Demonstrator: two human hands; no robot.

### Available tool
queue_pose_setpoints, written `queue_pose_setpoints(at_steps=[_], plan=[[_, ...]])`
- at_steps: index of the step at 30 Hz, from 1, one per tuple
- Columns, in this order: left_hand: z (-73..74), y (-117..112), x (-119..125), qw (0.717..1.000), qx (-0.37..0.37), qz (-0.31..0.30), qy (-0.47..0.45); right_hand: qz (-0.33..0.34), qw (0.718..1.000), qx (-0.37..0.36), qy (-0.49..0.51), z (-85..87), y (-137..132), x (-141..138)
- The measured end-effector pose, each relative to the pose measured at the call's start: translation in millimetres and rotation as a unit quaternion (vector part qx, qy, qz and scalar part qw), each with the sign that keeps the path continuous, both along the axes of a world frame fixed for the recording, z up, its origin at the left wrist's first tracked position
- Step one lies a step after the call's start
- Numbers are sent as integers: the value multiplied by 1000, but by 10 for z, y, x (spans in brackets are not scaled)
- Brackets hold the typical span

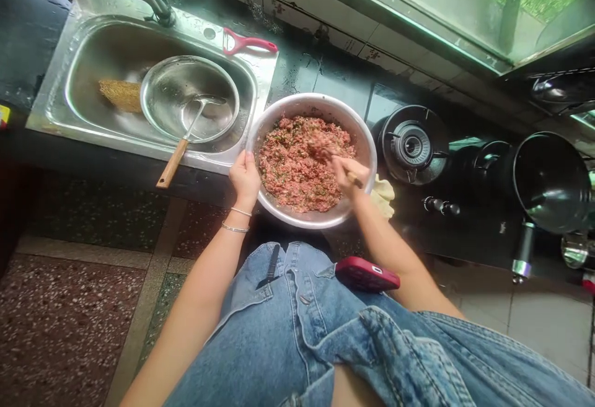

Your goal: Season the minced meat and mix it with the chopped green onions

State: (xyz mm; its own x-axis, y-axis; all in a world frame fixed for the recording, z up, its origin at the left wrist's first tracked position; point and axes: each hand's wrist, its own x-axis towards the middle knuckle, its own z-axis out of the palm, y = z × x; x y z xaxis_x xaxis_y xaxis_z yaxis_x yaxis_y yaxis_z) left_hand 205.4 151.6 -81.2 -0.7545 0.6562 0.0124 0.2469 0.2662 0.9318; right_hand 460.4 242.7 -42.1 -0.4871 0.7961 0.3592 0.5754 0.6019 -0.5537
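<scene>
A wide metal bowl point(366, 137) sits at the counter's front edge, with pink minced meat point(297, 175) flecked with green in it. My left hand point(245, 176) grips the bowl's left rim, thumb on the edge. Over the right part of the meat, my right hand point(349, 173) is closed around a utensil with a wooden handle point(355, 179). Motion blurs its far end, which lies in the meat, so I cannot tell its kind. Beneath the bowl's right side a pale yellow cloth point(383, 196) sticks out.
Left is a steel sink point(53, 109) with a metal basin point(155, 88), a wooden-handled kitchen tool point(173, 164) leaning in it, and a brown scrubbing pad point(119, 95). A red peeler point(255, 43) lies on the sink's rim. Right are a gas burner point(413, 145) and a dark wok point(548, 178).
</scene>
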Motion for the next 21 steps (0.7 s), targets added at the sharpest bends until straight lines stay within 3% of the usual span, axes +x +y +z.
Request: queue_pose_setpoints(at_steps=[3, 5, 7, 10, 13, 17, 19, 21], plan=[[-14, -10, -5, 1000, 6, 1, 10, 118, 993, -20, 5, -96, -314, -246], [-26, -13, -15, 1000, 8, 1, 16, 170, 985, -35, -8, -60, -391, -77], [-36, -12, -19, 1000, 7, 0, 19, 142, 989, -21, -14, 49, -260, 248], [-38, -5, -7, 1000, 8, 5, 16, 30, 999, 23, -32, 282, 59, 678], [-27, 1, 18, 1000, 13, 14, 5, 37, 996, 0, -86, 506, 35, 840], [-17, 7, 37, 1000, 19, 23, -5, 165, 982, -57, -75, 614, -507, 703], [-15, 8, 39, 1000, 17, 23, -5, 211, 975, -61, -23, 521, -704, 463], [-14, 5, 37, 1000, 15, 20, -3, 255, 965, -56, 16, 347, -713, 117]])
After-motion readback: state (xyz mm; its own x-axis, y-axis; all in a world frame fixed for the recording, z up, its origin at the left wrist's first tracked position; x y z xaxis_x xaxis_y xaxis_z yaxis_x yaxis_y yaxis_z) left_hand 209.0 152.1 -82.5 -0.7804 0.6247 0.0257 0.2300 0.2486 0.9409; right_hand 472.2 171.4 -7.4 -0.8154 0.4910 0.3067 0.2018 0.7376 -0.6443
